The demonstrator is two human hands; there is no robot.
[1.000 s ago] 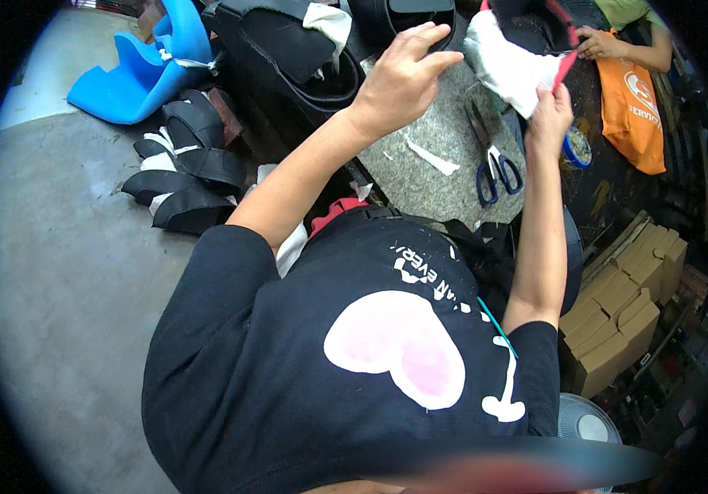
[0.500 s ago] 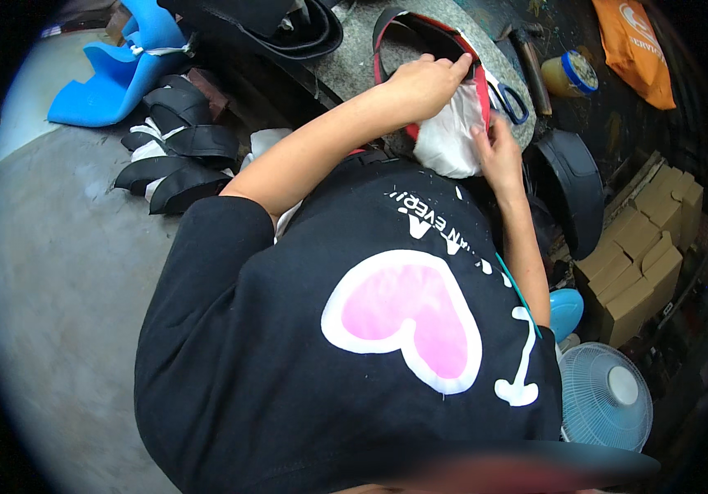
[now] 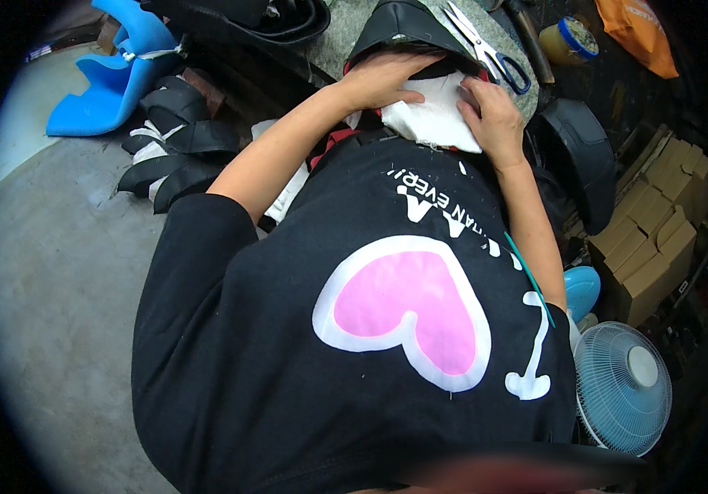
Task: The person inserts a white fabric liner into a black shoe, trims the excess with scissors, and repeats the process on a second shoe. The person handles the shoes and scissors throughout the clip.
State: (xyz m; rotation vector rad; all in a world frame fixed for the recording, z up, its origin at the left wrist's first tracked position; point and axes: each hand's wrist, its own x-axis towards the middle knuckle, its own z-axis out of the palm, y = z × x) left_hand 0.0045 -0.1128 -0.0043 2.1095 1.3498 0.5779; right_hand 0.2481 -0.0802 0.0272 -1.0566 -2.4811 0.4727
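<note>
Before my chest is a black curved leather-like piece [image 3: 407, 25] with red edging, its opening turned toward me. White cloth [image 3: 424, 123] hangs out of that opening. My left hand [image 3: 378, 82] grips the piece from the left, its fingers reaching in under the black rim and its thumb on the cloth. On the other side my right hand [image 3: 498, 123] has bent fingers closed at the cloth's right edge, close to the red trim. The black piece hides some of the left fingertips. Dark-handled scissors [image 3: 489, 49] lie partly open on the grey stone slab [image 3: 526, 90], just beyond my right hand.
Several black curved pieces with white lining [image 3: 181, 140] are stacked at left, near a blue foam sheet [image 3: 115, 82]. To the right are a hammer-like handle [image 3: 529, 62], a blue-rimmed tub [image 3: 568, 41], another black curved piece [image 3: 580, 156], cardboard [image 3: 650, 239] and a fan [image 3: 624, 387].
The black piece has tipped over, so its outer face now shows at the top. My left hand has moved down and left into the opening. The scissors are more exposed.
</note>
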